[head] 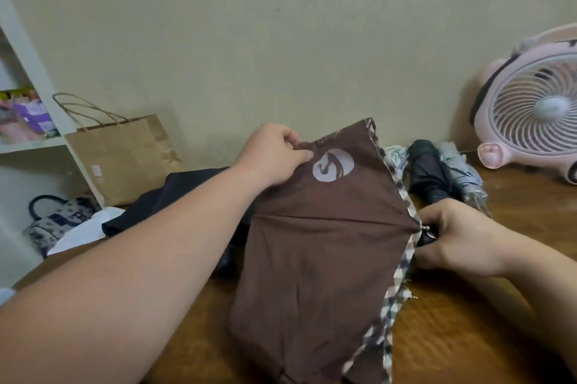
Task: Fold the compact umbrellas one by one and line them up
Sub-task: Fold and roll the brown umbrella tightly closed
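While spread across the centre and lower middle of the frame, held at two spots: brown fabric compact umbrella [318,258] with a checked border and a round white emblem, lower part resting on the brown wooden table [468,336]

Pinched at its upper fold, centre of the frame, by the left hand [274,155]: thumb and curled fingers closed tight on a gather of brown cloth just left of the emblem, back of the hand up, forearm stretched long from the lower left corner

Gripped at the checked edge, middle right of the frame, by the right hand [462,236]: fingers curled narrow round a dark part of the umbrella beside a metal rib tip, cannot tell which part; knuckles up, forearm entering from the lower right corner

Behind that hand, right of centre, lying side by side and touching: dark grey folded umbrella [427,171] and pale grey folded umbrella [462,174]

At the right edge, upright on the table: pink round plastic fan [530,108]

Left of centre, under the left forearm: crumpled black cloth [175,193]; behind it, against the wall: brown paper bag [125,158] with twisted handles
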Demonstrator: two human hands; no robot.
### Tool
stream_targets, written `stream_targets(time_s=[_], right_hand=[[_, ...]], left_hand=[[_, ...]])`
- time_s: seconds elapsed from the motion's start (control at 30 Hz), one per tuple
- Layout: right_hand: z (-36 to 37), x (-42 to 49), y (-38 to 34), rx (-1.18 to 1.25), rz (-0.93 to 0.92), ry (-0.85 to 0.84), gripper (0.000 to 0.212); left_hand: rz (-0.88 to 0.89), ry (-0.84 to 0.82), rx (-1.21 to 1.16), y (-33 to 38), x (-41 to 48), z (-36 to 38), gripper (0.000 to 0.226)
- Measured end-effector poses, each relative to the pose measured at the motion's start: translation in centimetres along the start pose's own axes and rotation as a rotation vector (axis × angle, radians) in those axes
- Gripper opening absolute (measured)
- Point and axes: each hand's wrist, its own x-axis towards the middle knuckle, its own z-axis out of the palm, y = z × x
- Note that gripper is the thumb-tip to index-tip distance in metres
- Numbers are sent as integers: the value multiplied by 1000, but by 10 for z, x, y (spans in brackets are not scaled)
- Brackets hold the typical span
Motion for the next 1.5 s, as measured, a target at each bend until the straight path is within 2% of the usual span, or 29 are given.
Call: stream_targets(time_s=[0.1, 0.2, 0.27, 0.33, 0.4, 0.47, 0.5, 0.6, 0.67, 0.7, 0.83, 0.93, 1.0, 1.07, 1.17, 1.23, 1.3, 1.37, 1.5], right_hand=[[-6, -2, 4, 116, 2, 24, 18], [-7, -1, 6, 94, -3, -34, 22], [-8, 1, 10, 99, 29, -48, 18], [-10, 3, 16, 130, 57, -36, 20], [-13, 4, 20, 170, 74, -36, 19], [-13, 2, 20, 204, 103, -50, 8], [-14, 2, 21, 220, 114, -56, 14], [-13, 2, 26, 272, 130, -78, 33], [-12, 2, 27, 319, 119, -108, 34], [-12, 2, 28, 345, 113, -120, 33], [-11, 3, 28, 399, 104, -171, 33], [-9, 4, 23, 365, 114, -217, 11], [-6, 4, 20, 339, 134, -236, 11], [-4, 4, 17, 315, 152, -256, 12], [-2, 3, 15, 283, 173, -255, 26], [-3, 2, 14, 273, 187, -257, 21], [-2, 2, 13, 242, 180, -271, 8], [-3, 3, 13, 196, 184, -242, 8], [-5, 5, 17, 118, 188, -180, 13]], left_hand=[[-2, -61, 66, -14, 0, 8, 39], [139, -234, -142, -11, -17, -3, 22], [198, -449, -196, -6, -32, -22, 14], [225, -678, -141, -9, -43, -44, 26], [297, -830, -10, -14, -50, -63, 53], [342, -913, 118, -19, -57, -73, 81], [367, -919, 181, -20, -61, -75, 92], [397, -890, 231, -26, -69, -74, 110], [358, -816, 188, -28, -76, -70, 106], [343, -744, 151, -31, -77, -67, 98], [224, -396, -78, -28, -90, -50, 44], [59, -243, -113, -21, -91, -41, 28], [-35, -230, -115, -19, -90, -32, 37], [-206, -227, -192, -14, -86, -23, 44], [-468, -258, -375, -13, -77, -17, 31], [-560, -278, -470, -10, -70, -16, 19], [-607, -272, -514, -9, -68, -14, 15], [-626, -243, -508, -14, -69, -8, 13], [-494, -220, -673, -32, -91, -1, 32]])
